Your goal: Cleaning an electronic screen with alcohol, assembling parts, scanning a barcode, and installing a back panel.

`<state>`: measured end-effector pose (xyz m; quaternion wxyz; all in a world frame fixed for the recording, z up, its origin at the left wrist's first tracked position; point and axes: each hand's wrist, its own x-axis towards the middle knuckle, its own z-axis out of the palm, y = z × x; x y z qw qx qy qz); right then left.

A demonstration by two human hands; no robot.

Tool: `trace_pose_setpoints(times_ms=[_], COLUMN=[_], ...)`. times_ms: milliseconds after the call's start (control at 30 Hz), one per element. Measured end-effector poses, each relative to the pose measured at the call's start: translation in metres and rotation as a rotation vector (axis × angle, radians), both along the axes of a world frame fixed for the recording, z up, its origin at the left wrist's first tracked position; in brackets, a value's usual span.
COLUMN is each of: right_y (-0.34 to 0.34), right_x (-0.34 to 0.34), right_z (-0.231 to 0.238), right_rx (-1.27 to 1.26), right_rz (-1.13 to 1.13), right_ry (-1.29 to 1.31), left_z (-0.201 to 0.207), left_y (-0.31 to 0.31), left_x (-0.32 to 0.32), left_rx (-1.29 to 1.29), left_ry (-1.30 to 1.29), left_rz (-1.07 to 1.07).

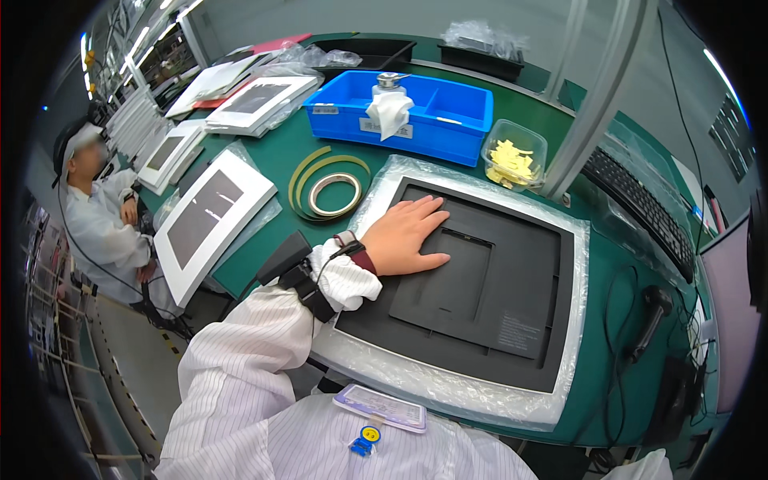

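Observation:
My left hand (406,238) lies palm down, fingers stretched out and thumb apart, on the upper left part of a black flat panel (520,284). This panel has a raised rectangular middle, a narrow slot and small print at its lower right. A white frame (566,320) surrounds it, and clear bubble wrap (448,392) lies beneath, showing along the edges. A dark red band and black straps circle my left wrist. My right hand is out of view; only a scrap of white cloth shows at the lower right edge.
Behind the panel stand a blue divided bin (444,132), a metal-topped bottle (390,92) with white tissue and a tub of yellow pieces (512,160). Tape rolls (334,194) and white-framed panels (212,216) lie left. Right are a keyboard (640,204), a scanner (650,320) and cables. Someone sits far left.

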<state>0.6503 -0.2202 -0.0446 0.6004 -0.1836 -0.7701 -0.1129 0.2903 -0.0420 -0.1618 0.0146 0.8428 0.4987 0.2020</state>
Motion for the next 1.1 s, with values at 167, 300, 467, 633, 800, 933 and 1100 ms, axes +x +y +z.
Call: trace_pose_setpoints(times_ms=[167,300,467,633,800,933,1100], right_y=[0.029,0.031,0.035,0.046,0.049,0.038,0.029], right_x=[-0.021,-0.027,-0.020,-0.023,-0.030,-0.030,-0.027], right_z=[-0.058,-0.082,-0.079,-0.069,-0.073,-0.075,-0.075], right_rx=[-0.511,-0.677,-0.762,-0.800,-0.778,-0.761,-0.749], right_rz=[-0.042,-0.063,-0.089,-0.077,-0.077,-0.070,-0.057], right_ry=[-0.170,-0.226,-0.233,-0.238,-0.232,-0.219,-0.181], left_z=[0.001,-0.003,-0.017,-0.009,-0.014,-0.007,0.001], left_y=[-0.007,-0.011,0.005,0.005,0.004,-0.005,-0.006], left_x=[-0.002,-0.004,-0.006,-0.010,-0.011,-0.007,0.000], left_rx=[-0.029,-0.019,0.151,0.076,0.093,0.048,-0.037], left_ry=[-0.015,-0.022,-0.027,-0.013,-0.047,-0.047,-0.117], left_rz=[0.018,0.035,-0.014,0.040,0.005,0.010,0.009])
